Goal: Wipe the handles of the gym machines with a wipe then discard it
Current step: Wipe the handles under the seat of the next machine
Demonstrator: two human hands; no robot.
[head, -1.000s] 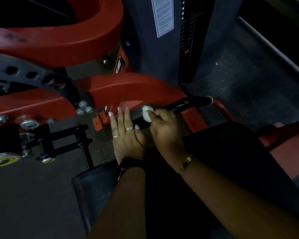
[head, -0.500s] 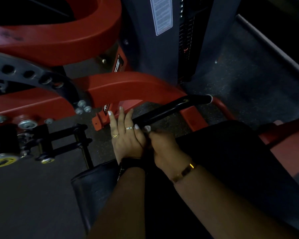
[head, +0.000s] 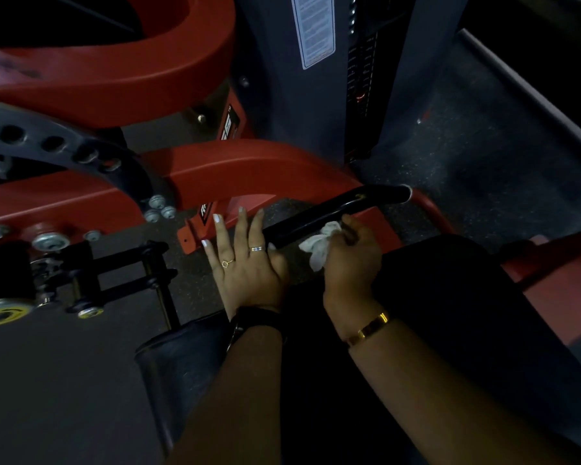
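Note:
A black handle (head: 342, 209) slants up to the right from the red frame of a gym machine, its free end at the upper right. My right hand (head: 351, 260) grips a crumpled white wipe (head: 321, 245) and holds it against the underside of the handle near its middle. My left hand (head: 249, 263) lies flat with straight fingers beside the handle's lower end, its thumb touching the bar.
The red machine frame (head: 249, 166) curves behind the handle. A grey weight-stack tower (head: 302, 82) stands at the back. A black seat pad (head: 450, 313) lies under my right arm. A black adjustment pin assembly (head: 114, 273) and a perforated plate (head: 64, 149) sit at left.
My right hand slid down the handle toward my left hand, then back up to the handle's middle with the wipe. My left hand stayed in place.

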